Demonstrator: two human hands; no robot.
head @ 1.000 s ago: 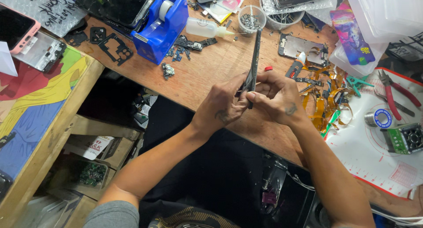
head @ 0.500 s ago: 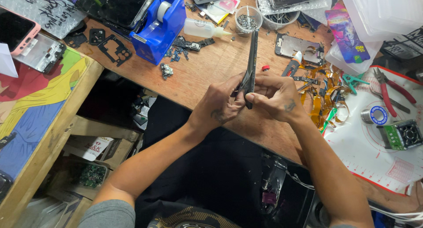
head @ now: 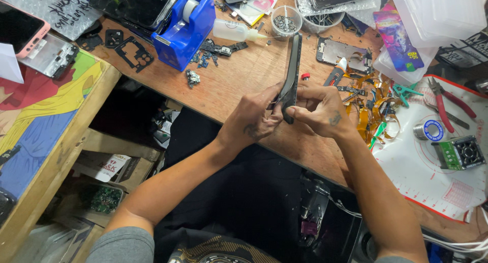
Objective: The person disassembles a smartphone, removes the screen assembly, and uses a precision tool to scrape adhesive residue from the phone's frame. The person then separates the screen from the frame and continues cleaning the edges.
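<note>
At the far left edge of the wooden workbench (head: 244,80) lies a pink-cased smartphone (head: 20,32) with a dark screen, and just beside it a bare grey phone frame (head: 51,54). Further right sit small black plastic brackets (head: 129,49), then a blue tape dispenser (head: 185,29) holding a roll of white tape. A clear squeeze bottle (head: 234,30) lies on its side to the right of the dispenser, near a small round clear cup of tiny screws (head: 283,21).

The left hand (head: 251,120) is curled, its fingers closed on the lower end of a thin dark phone body (head: 292,77) that is held on edge, tilted nearly upright above the bench. A small metal tool appears to be pinched in this hand against the phone's edge; its kind is too small to tell. The right hand (head: 323,110) is closed as well, thumb and fingers gripping the same lower end from the other side, so the phone stands between the two hands and rises away from them towards the cup.

To the right of the hands lies an opened silver phone chassis (head: 338,52), a tangle of orange flex ribbon cables (head: 373,103), red-handled pliers (head: 452,103), a spool of solder wire (head: 429,131) and a small green-and-black box-shaped part (head: 460,153) on a white work mat with a red border (head: 432,187).
</note>
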